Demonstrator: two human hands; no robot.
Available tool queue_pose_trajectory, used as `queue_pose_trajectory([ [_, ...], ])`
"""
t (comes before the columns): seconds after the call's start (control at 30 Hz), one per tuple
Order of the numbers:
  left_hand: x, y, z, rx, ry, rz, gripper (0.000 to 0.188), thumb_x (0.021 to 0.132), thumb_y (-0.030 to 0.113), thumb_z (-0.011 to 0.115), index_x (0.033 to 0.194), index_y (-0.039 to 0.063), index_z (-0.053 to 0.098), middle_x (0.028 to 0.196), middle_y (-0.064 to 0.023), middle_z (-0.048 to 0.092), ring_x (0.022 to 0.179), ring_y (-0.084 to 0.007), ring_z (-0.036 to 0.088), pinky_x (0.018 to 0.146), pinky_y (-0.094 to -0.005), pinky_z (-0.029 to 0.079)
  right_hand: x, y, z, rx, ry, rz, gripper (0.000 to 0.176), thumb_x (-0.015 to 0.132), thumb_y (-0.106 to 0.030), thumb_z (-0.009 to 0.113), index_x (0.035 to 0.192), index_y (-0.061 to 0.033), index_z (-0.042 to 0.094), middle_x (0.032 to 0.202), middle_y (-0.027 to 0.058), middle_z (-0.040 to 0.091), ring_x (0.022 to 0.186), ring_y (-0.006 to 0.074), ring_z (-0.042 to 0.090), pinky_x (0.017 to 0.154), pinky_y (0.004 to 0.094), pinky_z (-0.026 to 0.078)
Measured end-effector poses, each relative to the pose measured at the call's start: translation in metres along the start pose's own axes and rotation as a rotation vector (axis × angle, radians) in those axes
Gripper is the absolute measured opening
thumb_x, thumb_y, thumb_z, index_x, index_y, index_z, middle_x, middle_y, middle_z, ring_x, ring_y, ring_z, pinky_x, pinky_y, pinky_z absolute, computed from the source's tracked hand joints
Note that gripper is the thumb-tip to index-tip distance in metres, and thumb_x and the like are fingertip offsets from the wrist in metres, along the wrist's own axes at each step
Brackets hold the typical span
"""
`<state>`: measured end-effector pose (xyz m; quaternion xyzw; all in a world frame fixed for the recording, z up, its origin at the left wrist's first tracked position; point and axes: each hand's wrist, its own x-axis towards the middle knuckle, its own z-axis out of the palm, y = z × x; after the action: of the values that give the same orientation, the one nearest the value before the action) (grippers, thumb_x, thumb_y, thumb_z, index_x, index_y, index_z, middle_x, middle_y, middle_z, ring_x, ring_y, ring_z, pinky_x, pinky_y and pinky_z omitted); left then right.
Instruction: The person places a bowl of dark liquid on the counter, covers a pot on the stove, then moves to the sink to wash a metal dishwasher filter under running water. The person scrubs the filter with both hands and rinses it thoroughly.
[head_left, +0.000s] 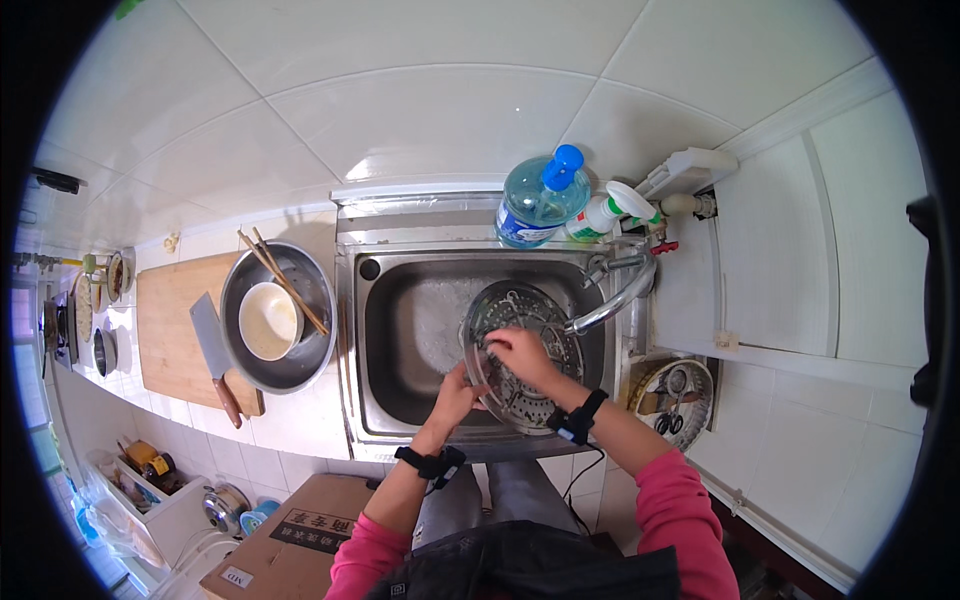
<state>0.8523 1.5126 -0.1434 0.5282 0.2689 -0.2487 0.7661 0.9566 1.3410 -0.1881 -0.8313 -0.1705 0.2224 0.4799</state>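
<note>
A round perforated metal steamer tray (561, 352) is in the right half of the stainless steel sink (409, 405), with a clear, glass-like rim (474, 358) along its left side. Whether tray and rim are one piece is unclear. My left hand (455, 397) grips the rim at its near left, fingers partly hidden beneath. Over the tray is my right hand (520, 355), its fingers curled close to the rim; anything inside them is hidden. The curved chrome faucet (616, 302) reaches over the tray from the right, and water seems to run from it.
Left of the sink, a metal basin (319, 367) holds a white bowl (270, 321) and chopsticks (279, 277). A cleaver (208, 337) lies on a wooden cutting board (169, 322). Behind the sink stand a blue-capped bottle (536, 199) and a spray bottle (600, 217). A cardboard box (274, 536) is below.
</note>
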Motion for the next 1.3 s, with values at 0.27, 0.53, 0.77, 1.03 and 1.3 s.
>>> queue_pose_trajectory([
  [0.27,0.0,-0.007,-0.01,-0.017,-0.009,0.013,0.054,0.083,-0.008,0.058,0.134,0.003,0.045,0.107,-0.0099,0.066,0.081,-0.0178,0.068,0.061,-0.0275,0.059,0.009,0.054,-0.018,-0.095,0.317,0.202,0.021,0.082,-0.01,0.068,0.101,-0.0012,0.07,0.087,0.0165,0.068,0.081,0.0307,0.067,0.074,0.0368,0.053],
  [0.53,-0.004,-0.011,-0.01,-0.011,0.035,0.002,0.058,0.083,-0.007,0.058,0.138,0.004,0.043,0.105,-0.0089,0.066,0.076,-0.0146,0.067,0.059,-0.026,0.058,0.006,0.002,0.012,-0.218,0.135,-0.112,0.023,0.083,-0.011,0.066,0.104,-0.0035,0.07,0.088,0.0196,0.066,0.078,0.0376,0.064,0.072,0.0434,0.052],
  [0.77,-0.008,-0.011,-0.006,-0.02,0.081,0.051,0.046,0.084,-0.005,0.061,0.128,0.004,0.052,0.102,-0.0063,0.068,0.079,-0.0144,0.066,0.06,-0.0255,0.055,0.01,-0.003,0.008,-0.162,0.11,-0.068,0.022,0.084,-0.009,0.063,0.105,-0.004,0.07,0.088,0.0197,0.066,0.081,0.0385,0.064,0.072,0.045,0.051],
  [1.03,-0.03,-0.008,-0.01,-0.149,0.191,0.072,0.04,0.084,-0.003,0.061,0.123,0.005,0.054,0.1,-0.008,0.07,0.078,-0.0157,0.068,0.059,-0.0251,0.055,-0.013,0.002,0.007,-0.202,0.138,-0.126,0.024,0.088,-0.012,0.06,0.109,-0.0051,0.068,0.09,0.0173,0.062,0.084,0.0366,0.061,0.072,0.0443,0.05],
  [1.3,-0.032,-0.016,-0.007,-0.14,0.241,0.11,0.04,0.084,-0.003,0.061,0.122,0.004,0.054,0.098,-0.0071,0.069,0.078,-0.0149,0.068,0.059,-0.0252,0.055,-0.018,0.033,0.007,-0.349,0.171,-0.006,0.027,0.089,-0.016,0.059,0.113,-0.0081,0.067,0.091,0.0191,0.063,0.081,0.0379,0.063,0.073,0.0452,0.052],
])
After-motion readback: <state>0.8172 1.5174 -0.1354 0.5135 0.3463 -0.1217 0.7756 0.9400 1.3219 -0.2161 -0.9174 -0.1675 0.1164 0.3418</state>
